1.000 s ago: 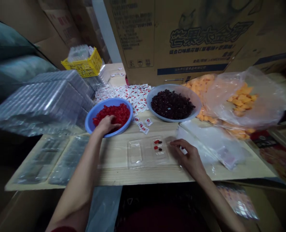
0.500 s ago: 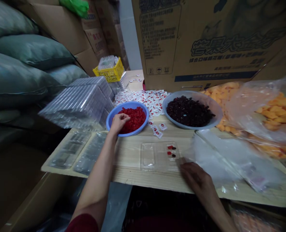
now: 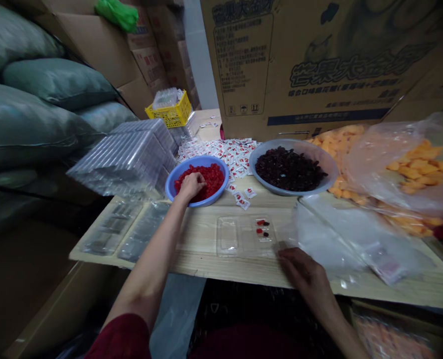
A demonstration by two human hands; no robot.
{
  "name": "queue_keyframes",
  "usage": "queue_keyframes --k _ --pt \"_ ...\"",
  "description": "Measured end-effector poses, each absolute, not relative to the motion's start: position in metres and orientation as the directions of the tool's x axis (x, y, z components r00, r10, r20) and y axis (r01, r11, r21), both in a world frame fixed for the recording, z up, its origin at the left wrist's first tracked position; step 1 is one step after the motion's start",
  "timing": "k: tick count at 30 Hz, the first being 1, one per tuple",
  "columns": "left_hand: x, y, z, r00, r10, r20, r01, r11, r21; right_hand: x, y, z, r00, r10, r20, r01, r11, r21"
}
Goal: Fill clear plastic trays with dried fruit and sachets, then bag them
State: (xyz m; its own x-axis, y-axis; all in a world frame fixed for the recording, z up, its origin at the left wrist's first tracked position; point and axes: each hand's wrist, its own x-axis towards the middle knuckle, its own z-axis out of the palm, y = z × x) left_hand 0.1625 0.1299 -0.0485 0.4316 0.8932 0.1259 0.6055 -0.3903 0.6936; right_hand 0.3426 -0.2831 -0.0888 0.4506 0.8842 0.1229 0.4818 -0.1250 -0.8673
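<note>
My left hand [image 3: 192, 186] dips into a blue bowl [image 3: 171, 195] of small red dried fruit pieces [image 3: 214, 176], its fingers pinched together among them. At the right end of a clear plastic tray [image 3: 246, 250], my right hand [image 3: 302, 269] rests low over the table, fingers loosely bent and thumb apart, fingertips by the tray's corner. Whether they touch the tray is hard to see. In the tray's right part lie red pieces [image 3: 259, 231] and dark pieces [image 3: 266, 234]. A pale blue bowl [image 3: 331, 180] of dark dried fruit [image 3: 289, 168] stands behind.
Small printed sachets [image 3: 239, 152] lie scattered behind the bowls. Stacked clear trays [image 3: 126, 157] and a yellow basket [image 3: 182, 110] stand left. Clear bags [image 3: 329, 244] and orange pieces in plastic [image 3: 417, 172] are at right. A large carton [image 3: 258, 80] stands at the back.
My left hand has moved deeper into the red pieces and slightly right. My right hand stays by the tray's corner. The view has shifted slightly.
</note>
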Motion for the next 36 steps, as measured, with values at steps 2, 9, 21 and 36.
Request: queue_keyframes --k 2,9,21,36 --pt "0.165 0.129 -0.048 0.423 0.896 0.134 0.572 -0.378 0.728 0.341 -0.281 -0.089 0.457 0.879 0.135 0.491 -0.123 -0.862" --pt "0.155 0.125 -0.042 0.383 0.919 0.089 0.331 -0.226 0.916 0.342 -0.280 -0.090 0.493 0.854 0.167 0.511 -0.129 -0.850" --pt "0.185 -0.046 -0.013 0.786 0.611 0.095 0.203 -0.400 0.894 0.345 -0.266 -0.074 0.492 0.859 0.138 0.475 -0.132 -0.870" --pt "0.205 -0.121 -0.065 0.909 0.393 0.142 0.212 -0.727 0.653 0.328 -0.266 -0.093 0.402 0.879 0.256 0.650 -0.078 -0.756"
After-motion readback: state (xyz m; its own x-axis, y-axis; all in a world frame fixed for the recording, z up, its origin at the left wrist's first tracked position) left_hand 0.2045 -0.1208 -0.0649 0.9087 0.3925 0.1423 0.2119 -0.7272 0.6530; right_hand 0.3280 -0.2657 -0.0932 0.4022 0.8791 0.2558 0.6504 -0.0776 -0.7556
